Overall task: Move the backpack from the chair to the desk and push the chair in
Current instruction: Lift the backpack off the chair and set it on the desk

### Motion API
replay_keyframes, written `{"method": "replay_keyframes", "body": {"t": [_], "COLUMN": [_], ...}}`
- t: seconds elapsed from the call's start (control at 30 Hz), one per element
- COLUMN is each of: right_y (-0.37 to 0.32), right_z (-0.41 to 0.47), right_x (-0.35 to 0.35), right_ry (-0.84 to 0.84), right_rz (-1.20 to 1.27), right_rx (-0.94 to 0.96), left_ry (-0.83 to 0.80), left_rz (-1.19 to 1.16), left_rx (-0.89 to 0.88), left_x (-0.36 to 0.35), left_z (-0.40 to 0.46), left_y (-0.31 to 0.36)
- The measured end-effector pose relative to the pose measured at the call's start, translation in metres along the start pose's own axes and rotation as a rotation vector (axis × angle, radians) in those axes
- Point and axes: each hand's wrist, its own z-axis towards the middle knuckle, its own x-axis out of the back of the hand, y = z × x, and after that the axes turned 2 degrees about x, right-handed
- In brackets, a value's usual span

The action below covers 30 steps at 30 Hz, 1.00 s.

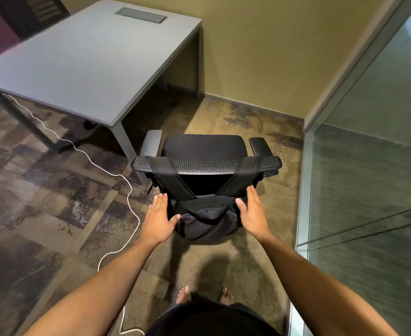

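A black backpack [206, 220] hangs behind a black office chair [205, 147], its two straps looped over the mesh top of the backrest. My left hand [159, 215] lies flat against the pack's left side, fingers apart. At the pack's right side is my right hand [251, 212], also spread, thumb on the top edge. Neither hand has closed around it. The grey desk [83, 66] stands to the upper left, its corner leg just left of the chair.
A white cable [126, 190] snakes over the carpet from under the desk toward my feet. A glass partition [369, 166] runs along the right. A beige wall stands behind the chair. A cable hatch [140, 15] sits in the desk's far edge.
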Motion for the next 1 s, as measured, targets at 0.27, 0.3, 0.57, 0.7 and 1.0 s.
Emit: {"method": "replay_keyframes", "body": {"t": [0.27, 0.3, 0.57, 0.7, 1.0], "right_y": [-0.012, -0.012, -0.013, -0.016, -0.052], "right_z": [0.010, 0.010, -0.002, -0.011, -0.015], "right_x": [-0.004, -0.004, -0.008, -0.008, 0.003], "right_ry": [0.028, 0.051, 0.150, 0.180, 0.280], "right_rz": [0.246, 0.259, 0.261, 0.363, 0.396], "right_rx": [-0.191, -0.185, -0.126, -0.108, -0.010], "left_ry": [0.005, 0.017, 0.015, -0.019, 0.079], "left_rz": [-0.618, -0.696, -0.854, -0.982, -1.403], "left_rx": [0.173, 0.212, 0.251, 0.235, 0.209], "left_x": [0.003, 0.000, 0.000, 0.012, 0.062], "left_z": [0.019, 0.021, 0.027, 0.024, 0.014], "left_y": [0.023, 0.024, 0.009, 0.008, 0.015]}}
